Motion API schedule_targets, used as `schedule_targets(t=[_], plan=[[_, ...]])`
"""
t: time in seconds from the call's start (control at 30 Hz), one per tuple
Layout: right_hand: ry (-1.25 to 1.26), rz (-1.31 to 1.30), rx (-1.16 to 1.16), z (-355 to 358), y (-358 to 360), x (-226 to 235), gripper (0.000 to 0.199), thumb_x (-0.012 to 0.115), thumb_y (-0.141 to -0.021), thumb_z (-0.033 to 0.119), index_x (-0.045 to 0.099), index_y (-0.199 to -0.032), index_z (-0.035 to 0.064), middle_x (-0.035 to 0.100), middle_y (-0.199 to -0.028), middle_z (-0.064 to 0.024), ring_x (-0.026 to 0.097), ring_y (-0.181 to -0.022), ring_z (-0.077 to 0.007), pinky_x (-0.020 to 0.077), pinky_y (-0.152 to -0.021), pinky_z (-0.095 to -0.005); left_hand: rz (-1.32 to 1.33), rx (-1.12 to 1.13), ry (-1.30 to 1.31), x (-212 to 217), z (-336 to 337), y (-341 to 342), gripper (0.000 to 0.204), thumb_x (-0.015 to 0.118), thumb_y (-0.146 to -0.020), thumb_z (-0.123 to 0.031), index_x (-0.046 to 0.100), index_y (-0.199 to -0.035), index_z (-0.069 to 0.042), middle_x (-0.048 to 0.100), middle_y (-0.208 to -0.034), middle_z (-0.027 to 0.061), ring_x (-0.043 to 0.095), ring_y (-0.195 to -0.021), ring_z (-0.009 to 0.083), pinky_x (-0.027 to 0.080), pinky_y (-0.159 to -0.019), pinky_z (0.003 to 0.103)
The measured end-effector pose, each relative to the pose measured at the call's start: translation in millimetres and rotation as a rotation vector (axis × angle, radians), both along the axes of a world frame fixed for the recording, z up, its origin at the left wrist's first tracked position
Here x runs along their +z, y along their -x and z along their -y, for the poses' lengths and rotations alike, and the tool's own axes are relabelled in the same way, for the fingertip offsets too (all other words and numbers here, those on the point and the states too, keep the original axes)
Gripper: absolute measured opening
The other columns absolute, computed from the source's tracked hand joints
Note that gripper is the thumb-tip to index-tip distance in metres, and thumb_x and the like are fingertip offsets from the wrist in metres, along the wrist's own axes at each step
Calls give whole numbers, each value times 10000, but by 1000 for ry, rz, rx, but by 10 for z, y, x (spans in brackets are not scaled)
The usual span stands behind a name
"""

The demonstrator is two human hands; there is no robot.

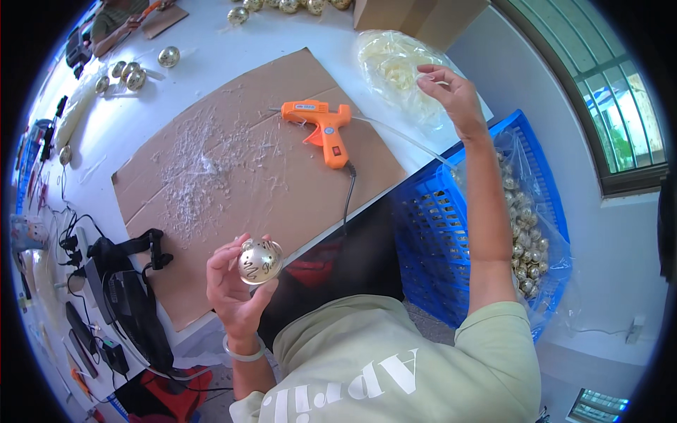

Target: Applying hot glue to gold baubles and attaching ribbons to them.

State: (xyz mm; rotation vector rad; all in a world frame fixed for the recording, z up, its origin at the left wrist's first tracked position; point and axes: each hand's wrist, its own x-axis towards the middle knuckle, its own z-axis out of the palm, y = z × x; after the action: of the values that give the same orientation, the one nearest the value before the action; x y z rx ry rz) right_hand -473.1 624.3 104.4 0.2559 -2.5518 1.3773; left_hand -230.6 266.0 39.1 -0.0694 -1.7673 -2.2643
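In my left hand (236, 289) is a shiny gold ball ornament (260, 262) with dark squiggles and dots, gripped between thumb and fingers over the table's near edge. My right hand (451, 95) is raised at the far right, close to a clear plastic bag (405, 63) with pale cream contents. Its thumb and fingertips come together, and anything between them is too small to make out. Between the two hands an orange hot glue gun (321, 125) lies on its side on a brown cardboard sheet (282, 81), a glue stick trailing from its back.
White glue strings (201, 166) litter the cardboard. A blue crate (434, 233) on the right holds a bag of small gold balls (525, 240). More gold ornaments (130, 74) sit at the far left. A black bag (134, 303) and cables lie left. Another person (116, 25) works across the table.
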Motion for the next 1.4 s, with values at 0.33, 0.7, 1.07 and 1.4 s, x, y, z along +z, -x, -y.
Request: schedule_targets(t=[0.33,0.7,1.07,1.4], plan=[[-455,-581,-54,274,222,-92,200,665,-844,156,683,-980,9,671,-1098,-86,592,-994,-119,448,-895,-267,-28,-37,-1,-18,4,0,570,734,-661,64,475,-1165,1,481,-1213,160,554,-1147,348,449,-1009,443],[-404,-521,-221,-118,321,-171,159,687,-836,158,717,-961,64,699,-1016,-79,661,-881,-231,513,-789,-299,-6,4,-7,-58,69,-44,559,713,-660,70,477,-1161,-7,482,-1208,141,532,-1170,312,451,-1015,460],[-719,-659,-74,31,-168,-200,132,708,-782,73,661,-904,50,673,-927,-79,642,-846,-278,515,-770,-330,36,-17,0,-59,29,-18,573,728,-660,60,477,-1171,-5,479,-1221,144,531,-1171,295,453,-1015,459],[-836,-536,-132,-115,-71,-439,305,701,-762,49,556,-1028,13,626,-944,-112,627,-852,-290,513,-787,-343,57,-51,2,-59,27,-25,591,737,-662,47,471,-1187,1,472,-1235,160,533,-1171,301,458,-1007,432]])
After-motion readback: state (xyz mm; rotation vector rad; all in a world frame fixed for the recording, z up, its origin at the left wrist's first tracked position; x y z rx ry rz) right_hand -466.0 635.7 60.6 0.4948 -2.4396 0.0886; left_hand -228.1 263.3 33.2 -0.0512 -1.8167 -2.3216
